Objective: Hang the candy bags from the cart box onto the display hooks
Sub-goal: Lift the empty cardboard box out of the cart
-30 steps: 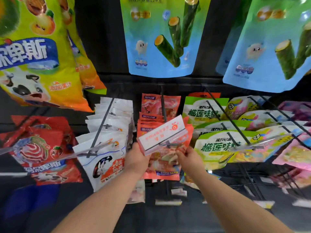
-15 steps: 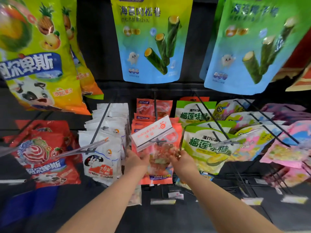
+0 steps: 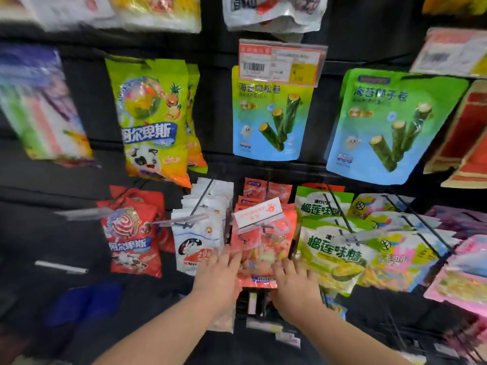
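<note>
1. Far left, upper row: blurred striped bag (image 3: 44, 106), print unreadable.
2. Next right: yellow-green lollipop bag (image 3: 151, 119) with cartoon cow, hung on the upper row. Below it: red lollipop bags (image 3: 131, 233) on a lower hook.
3. Then white candy bags (image 3: 201, 233), stacked along their own hook, just beside the centre stack.
4. Left hand (image 3: 218, 276): fingers stretched out, laid flat on lower left of orange-red candy bag (image 3: 263, 248). No curl or pinch visible; thumb hidden.
5. Orange-red candy bag: front of centre stack, hanging on the display hook (image 3: 267, 188), under a tilted white price tag (image 3: 259, 213). More of the same behind it.
6. Right hand (image 3: 292, 281): fingers spread and straight, tips touching lower right edge of same bag. Nothing gripped, as far as the blur allows.
7. Above centre: seaweed-roll bag (image 3: 271, 114), blue-green, under a barcode label (image 3: 280, 61). Further right: second seaweed-roll bag (image 3: 390, 125).
8. Right of the hands: green durian candy bags (image 3: 326, 248), just beside the centre stack. Then multicoloured bags (image 3: 403, 254) and, far right, blurred pink bags (image 3: 461, 283).
</note>
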The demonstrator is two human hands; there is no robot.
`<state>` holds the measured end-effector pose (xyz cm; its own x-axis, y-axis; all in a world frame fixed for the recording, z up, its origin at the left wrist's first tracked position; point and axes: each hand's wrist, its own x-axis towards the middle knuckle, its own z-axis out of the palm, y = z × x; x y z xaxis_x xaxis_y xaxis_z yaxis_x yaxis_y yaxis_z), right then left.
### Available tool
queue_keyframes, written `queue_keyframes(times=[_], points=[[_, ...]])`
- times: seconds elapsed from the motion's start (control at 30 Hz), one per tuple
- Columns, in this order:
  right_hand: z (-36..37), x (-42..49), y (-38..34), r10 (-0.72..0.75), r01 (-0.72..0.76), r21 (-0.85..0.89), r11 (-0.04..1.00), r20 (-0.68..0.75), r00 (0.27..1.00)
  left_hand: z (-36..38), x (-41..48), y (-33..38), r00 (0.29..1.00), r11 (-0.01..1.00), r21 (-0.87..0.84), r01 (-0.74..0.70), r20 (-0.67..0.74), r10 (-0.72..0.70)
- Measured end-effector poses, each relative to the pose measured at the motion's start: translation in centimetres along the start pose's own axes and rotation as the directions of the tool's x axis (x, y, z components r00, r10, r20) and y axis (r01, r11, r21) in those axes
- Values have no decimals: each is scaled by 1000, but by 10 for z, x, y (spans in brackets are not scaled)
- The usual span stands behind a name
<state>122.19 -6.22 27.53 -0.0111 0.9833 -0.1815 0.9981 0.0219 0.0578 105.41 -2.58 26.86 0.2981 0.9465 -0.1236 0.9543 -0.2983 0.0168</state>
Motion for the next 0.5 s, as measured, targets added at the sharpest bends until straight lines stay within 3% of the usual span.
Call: queue_keyframes(times=[0.23,0.5], points=[[-5,-6,-51,-176,176,7,984,13,984,2,-60,-58,987,987,47,155,38,-157],[-16,-26,-152,-351,351,-31,936,15,936,8,-147,-151,924,925,1,379,57,-378]])
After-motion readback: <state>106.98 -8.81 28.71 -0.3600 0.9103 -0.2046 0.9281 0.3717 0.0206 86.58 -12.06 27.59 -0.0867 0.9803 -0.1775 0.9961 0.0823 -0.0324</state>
